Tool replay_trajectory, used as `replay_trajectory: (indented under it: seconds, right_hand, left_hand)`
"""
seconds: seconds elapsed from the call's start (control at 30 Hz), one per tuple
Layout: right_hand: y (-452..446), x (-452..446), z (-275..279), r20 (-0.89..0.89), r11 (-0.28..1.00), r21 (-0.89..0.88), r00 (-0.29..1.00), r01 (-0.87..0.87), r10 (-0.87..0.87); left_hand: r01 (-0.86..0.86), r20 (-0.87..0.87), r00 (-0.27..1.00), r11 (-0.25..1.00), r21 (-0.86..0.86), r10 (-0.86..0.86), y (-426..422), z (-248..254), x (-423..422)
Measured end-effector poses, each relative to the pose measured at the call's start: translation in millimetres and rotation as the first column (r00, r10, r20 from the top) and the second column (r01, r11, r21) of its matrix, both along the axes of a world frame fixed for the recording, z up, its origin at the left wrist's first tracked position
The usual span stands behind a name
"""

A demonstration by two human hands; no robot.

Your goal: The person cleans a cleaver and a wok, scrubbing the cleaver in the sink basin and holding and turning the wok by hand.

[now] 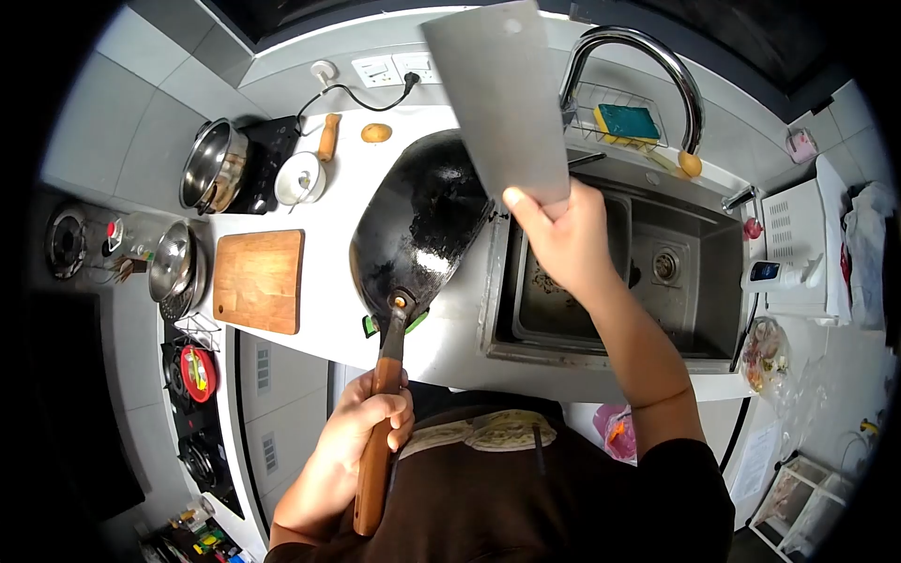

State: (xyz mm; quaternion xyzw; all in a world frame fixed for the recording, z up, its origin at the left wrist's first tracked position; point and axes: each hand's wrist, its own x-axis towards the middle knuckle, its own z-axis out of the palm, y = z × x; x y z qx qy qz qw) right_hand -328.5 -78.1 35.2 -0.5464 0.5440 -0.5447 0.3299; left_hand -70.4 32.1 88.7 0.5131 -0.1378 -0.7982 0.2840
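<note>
My left hand point(377, 413) is wrapped round the brown wooden handle point(374, 474) of a black wok point(404, 220). The wok rests on the white counter beside the sink, its inside dark and partly shiny. Raised over the sink's left edge, my right hand point(568, 235) grips a cleaver point(507, 103); its broad grey blade points away from me and covers part of the wok's far rim. The cleaver's handle is hidden by my fingers. A bit of something green point(370, 326) shows under the near side of the wok.
Right of the wok is a steel sink point(694, 281) with a curved faucet point(648, 38) and a sponge point(627, 122) in a wire rack. A wooden cutting board point(258, 281), white bowl point(300, 180), potato point(376, 133) and steel pot point(214, 167) stand to the left.
</note>
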Motion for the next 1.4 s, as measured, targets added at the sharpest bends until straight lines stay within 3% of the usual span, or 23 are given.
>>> replay_trajectory:
  seconds: [0.17, 0.27, 0.3, 0.4, 0.43, 0.6, 0.87, 1.07, 1.4]
  right_hand:
    - [6, 3, -2, -0.021, 0.996, -0.071, 0.999, -0.047, 0.045]
    - [-5, -7, 3, -0.076, 0.999, -0.026, 0.996, -0.043, 0.041]
    - [-8, -9, 2, -0.014, 0.998, 0.045, 0.999, -0.033, 0.033]
    - [-2, -3, 2, -0.016, 0.997, -0.047, 0.998, -0.054, 0.053]
    - [4, -1, 8, -0.006, 0.995, 0.047, 0.996, -0.086, 0.086]
    - [-3, -10, 5, -0.073, 0.998, 0.028, 0.996, -0.054, 0.056]
    - [-3, 0, 1, 0.058, 0.997, -0.070, 0.998, -0.028, 0.032]
    - [-5, -3, 6, 0.046, 0.996, 0.042, 0.996, -0.083, 0.081]
    - [4, -3, 8, -0.020, 0.996, 0.035, 0.997, -0.079, 0.080]
  left_hand:
    - [0.010, 0.005, 1.000, 1.000, -0.002, -0.010, 1, -1, 1]
    - [0.012, 0.011, 1.000, 1.000, 0.004, -0.012, 0, 0, -2]
    - [0.006, 0.021, 1.000, 1.000, 0.002, -0.007, 0, 1, -2]
    - [0.005, 0.006, 1.000, 1.000, -0.003, -0.005, 1, 0, 0]
    - [0.003, 0.008, 1.000, 1.000, 0.000, -0.003, 1, 0, 0]
    - [0.012, 0.016, 1.000, 1.000, 0.001, -0.012, 1, 0, -2]
    - [0.006, -0.002, 1.000, 1.000, -0.005, -0.006, 2, -2, 2]
    - [0.008, -0.011, 1.000, 1.000, -0.013, -0.008, 2, -4, 4]
    - [0.014, -0.022, 1.000, 1.000, -0.023, -0.014, 3, -5, 4]
